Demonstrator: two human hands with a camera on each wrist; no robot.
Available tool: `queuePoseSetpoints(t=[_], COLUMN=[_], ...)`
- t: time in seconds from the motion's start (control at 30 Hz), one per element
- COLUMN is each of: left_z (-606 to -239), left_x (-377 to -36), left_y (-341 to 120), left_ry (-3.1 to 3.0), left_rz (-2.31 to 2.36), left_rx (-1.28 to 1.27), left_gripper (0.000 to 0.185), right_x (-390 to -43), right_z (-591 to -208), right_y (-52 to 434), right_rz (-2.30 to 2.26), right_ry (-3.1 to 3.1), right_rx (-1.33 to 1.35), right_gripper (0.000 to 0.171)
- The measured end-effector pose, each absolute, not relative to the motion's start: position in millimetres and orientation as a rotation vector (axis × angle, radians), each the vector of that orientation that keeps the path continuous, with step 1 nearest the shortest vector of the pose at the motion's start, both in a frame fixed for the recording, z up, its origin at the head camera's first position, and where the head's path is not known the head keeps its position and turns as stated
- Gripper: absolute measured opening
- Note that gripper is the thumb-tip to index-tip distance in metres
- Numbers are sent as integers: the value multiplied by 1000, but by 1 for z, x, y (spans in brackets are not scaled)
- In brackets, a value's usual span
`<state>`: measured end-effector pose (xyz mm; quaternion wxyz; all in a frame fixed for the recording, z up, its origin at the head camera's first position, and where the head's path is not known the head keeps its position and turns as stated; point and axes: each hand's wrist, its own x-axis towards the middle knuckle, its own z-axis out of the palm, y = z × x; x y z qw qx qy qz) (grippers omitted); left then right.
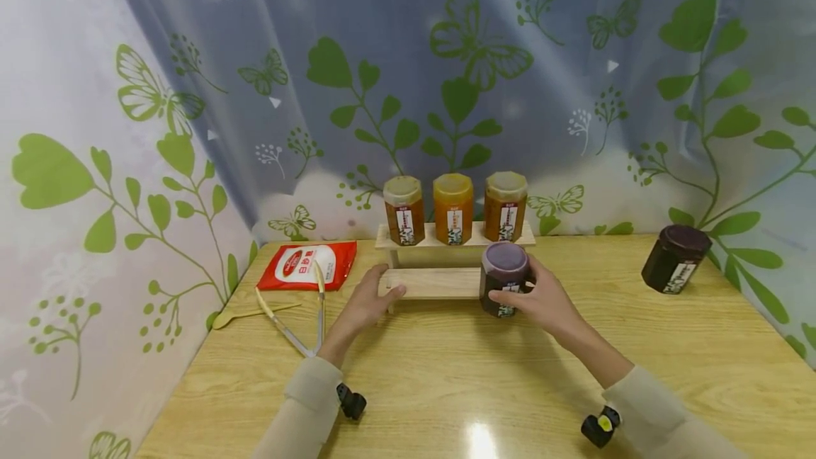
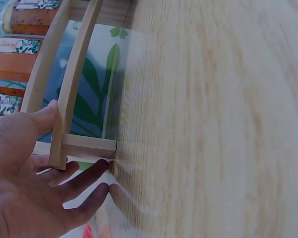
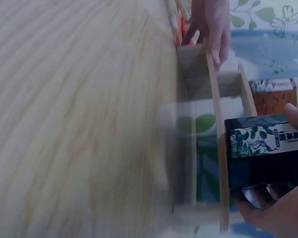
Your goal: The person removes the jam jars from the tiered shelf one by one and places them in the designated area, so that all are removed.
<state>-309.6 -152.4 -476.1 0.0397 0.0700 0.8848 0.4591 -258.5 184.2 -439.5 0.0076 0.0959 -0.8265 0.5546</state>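
- Two-tier pale wooden rack (image 1: 440, 282) stands at the back middle of the table, its lower shelf bare on the left; the left hand (image 1: 366, 303) steadies that left end, fingers (image 2: 84, 176) straight and spread against the frame, gripping nothing.
- Dark purple-lidded jar with a printed label (image 1: 503, 278) sits at the right end of the lower shelf, the right hand (image 1: 542, 299) wrapped round it, fingers curled on its side. Whether its base rests fully on the shelf cannot be told.
- Judged step: seating this jar on the lower tier. The next move calls for a level base and a clean release without nudging the rack.
- Three amber jars with pale lids (image 1: 454, 209) stand upright in a row on the upper tier.
- A second dark jar (image 1: 674, 258) stands well apart at the right.
- Light wood-grain table (image 1: 446, 388), glossy, also carries a red and white packet (image 1: 309, 265), metal tongs (image 1: 306, 317) and a wooden spoon (image 1: 248, 314) at the left.
- Curtains printed with green leaves and butterflies (image 1: 459, 76) enclose the table.
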Motion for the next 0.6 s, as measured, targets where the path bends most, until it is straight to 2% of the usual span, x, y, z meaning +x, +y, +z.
queuePoseSetpoints(t=[0.3, 0.6], left_z=[-476, -476], left_x=[-309, -309], left_y=[-152, -153], left_ry=[2719, 2710], left_rz=[1408, 1418], left_rx=[233, 226], left_gripper=[74, 76], right_x=[-250, -260], right_z=[-443, -442], right_y=[218, 255], right_rz=[1678, 1671], right_ry=[-2548, -2527], right_rx=[205, 96], right_gripper=[89, 94])
